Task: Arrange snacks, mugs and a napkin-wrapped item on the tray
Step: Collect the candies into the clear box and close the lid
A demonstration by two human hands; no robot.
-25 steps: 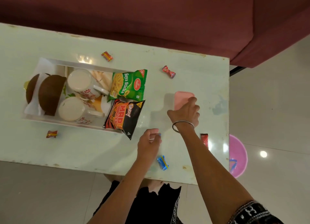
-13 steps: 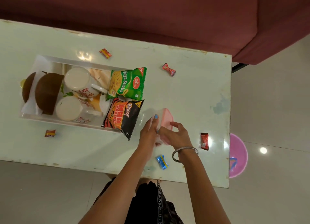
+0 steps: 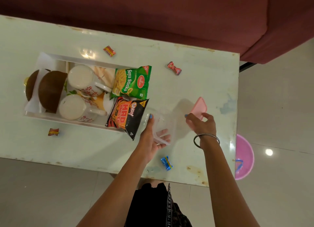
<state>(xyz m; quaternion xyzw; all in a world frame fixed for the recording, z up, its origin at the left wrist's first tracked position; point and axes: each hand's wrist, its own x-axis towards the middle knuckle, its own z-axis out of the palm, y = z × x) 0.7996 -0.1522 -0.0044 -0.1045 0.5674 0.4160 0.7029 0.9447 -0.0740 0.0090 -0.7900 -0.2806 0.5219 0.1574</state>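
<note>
Right of tray (image 3: pixel 51 115): left hand (image 3: pixel 153 139), half-curled, held clear plastic box (image 3: pixel 161 126); right hand (image 3: pixel 202 124) pinched rounded pink lid (image 3: pixel 199 107).

Left end of tabletop (image 3: pixel 42 146) cut off by the frame edge. Clear box (image 3: pixel 161 129) in left hand (image 3: pixel 153 138) nearly see-through; its outline hard to trace, contents cannot be told. Pink lid (image 3: pixel 199 107) partly covered by right hand (image 3: pixel 202 124). Tray (image 3: pixel 71 120) floor mostly hidden under mugs (image 3: pixel 81 77), snack bags (image 3: pixel 131 82) and brown bowls (image 3: pixel 49 90). Small gold thing (image 3: pixel 25 81) behind the bowls too hidden to identify. Candy (image 3: pixel 166 163) wrapper print too small to read. Pink basin (image 3: pixel 244 157) partly behind the tabletop corner.
</note>
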